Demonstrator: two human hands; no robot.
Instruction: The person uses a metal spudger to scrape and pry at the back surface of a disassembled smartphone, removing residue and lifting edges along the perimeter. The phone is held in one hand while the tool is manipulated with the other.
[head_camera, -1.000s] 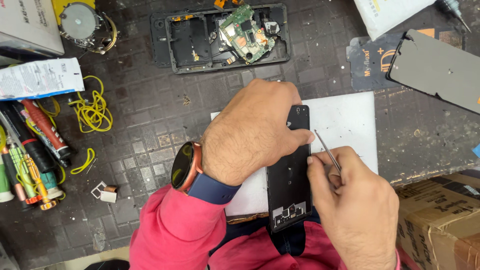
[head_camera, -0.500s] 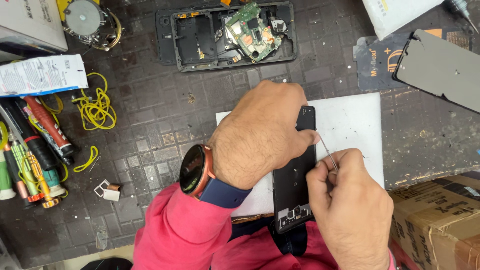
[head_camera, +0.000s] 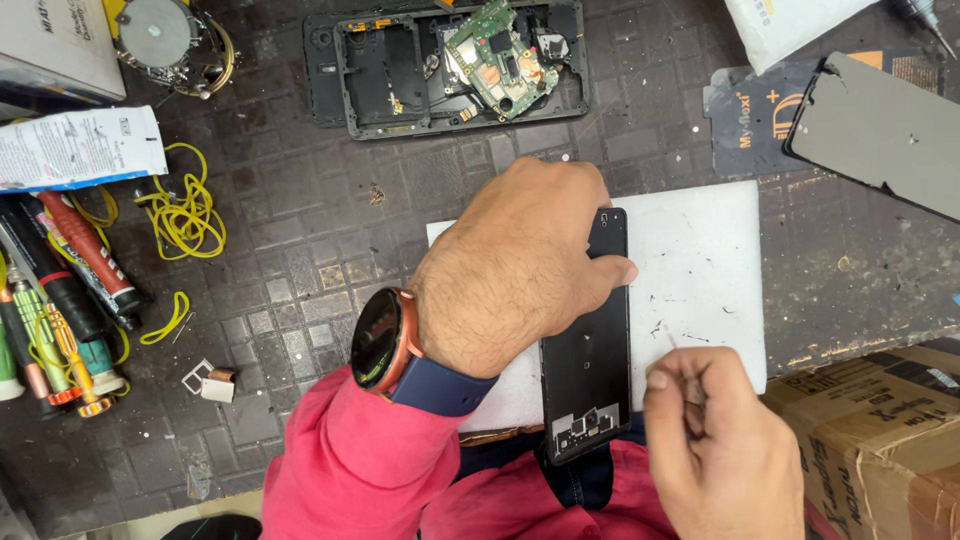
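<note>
An opened phone frame (head_camera: 445, 68) lies on the mat; yellow wire (head_camera: 185, 210) lies to its lower left, a screen panel (head_camera: 880, 135) to its right.

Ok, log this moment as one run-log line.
left hand: presses phone frame on white mat | right hand: grips tweezers beside frame

I saw a dark, grid-patterned bench mat (head_camera: 300, 250), worn and dusty, filling the view under even light. A brown cardboard box (head_camera: 880, 430) sat at its lower right corner.
</note>
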